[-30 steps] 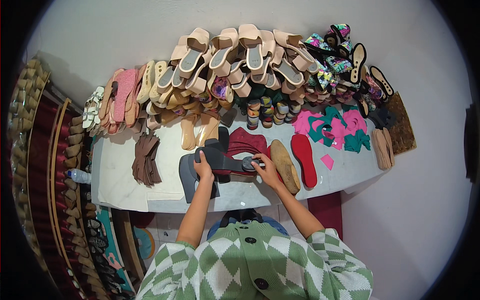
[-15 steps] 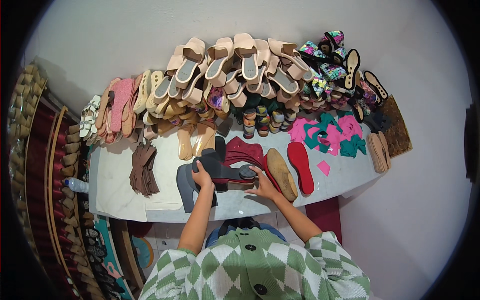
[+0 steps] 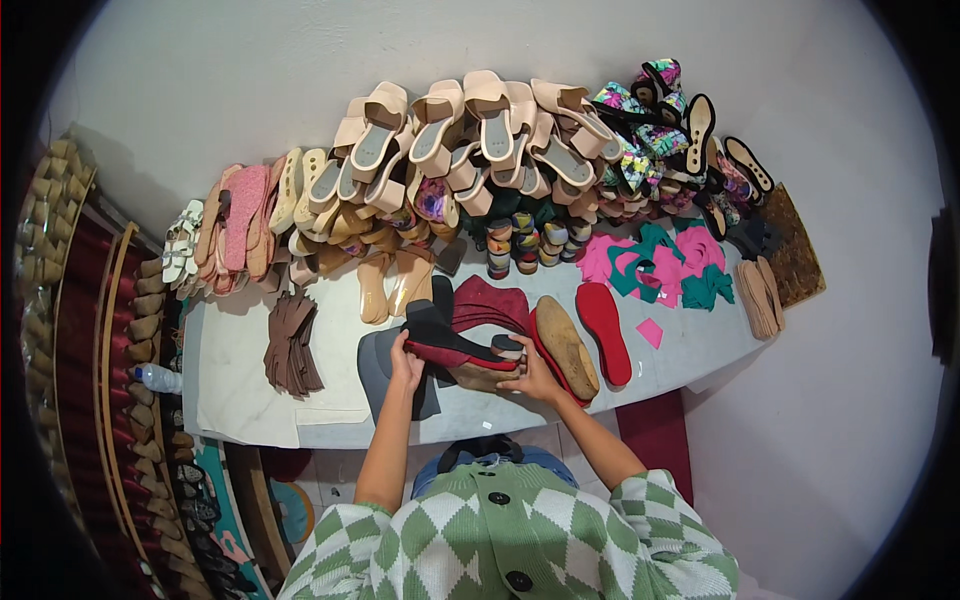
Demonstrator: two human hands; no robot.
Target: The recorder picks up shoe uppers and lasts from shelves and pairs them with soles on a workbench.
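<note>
Above the near edge of the table, I hold a dark heeled shoe [image 3: 447, 346] between both hands. Its black sole is tilted upward, its side is dark red, and part of a tan last shows beneath it. My left hand [image 3: 407, 366] is closed around the toe end. At the heel end, my right hand [image 3: 533, 374] grips the shoe, thumb near the dark heel block [image 3: 506, 346]. Just right of it lies a tan shoe last [image 3: 566, 346] with a red edge, then a red sole [image 3: 602, 335]. Stacked dark red pieces [image 3: 490, 303] lie behind the shoe.
Grey sheets [image 3: 402, 392] lie under my left wrist. Brown strips [image 3: 292, 345] sit left, pink and teal scraps [image 3: 660, 265] right. Beige heeled sandals [image 3: 435, 125] are piled along the wall. A shelf of lasts [image 3: 150, 380] and a plastic bottle [image 3: 157, 378] stand at the left.
The shoe has been rolled in my hands, so its red side and the tan last now show more. Both hands have shifted slightly to the right.
</note>
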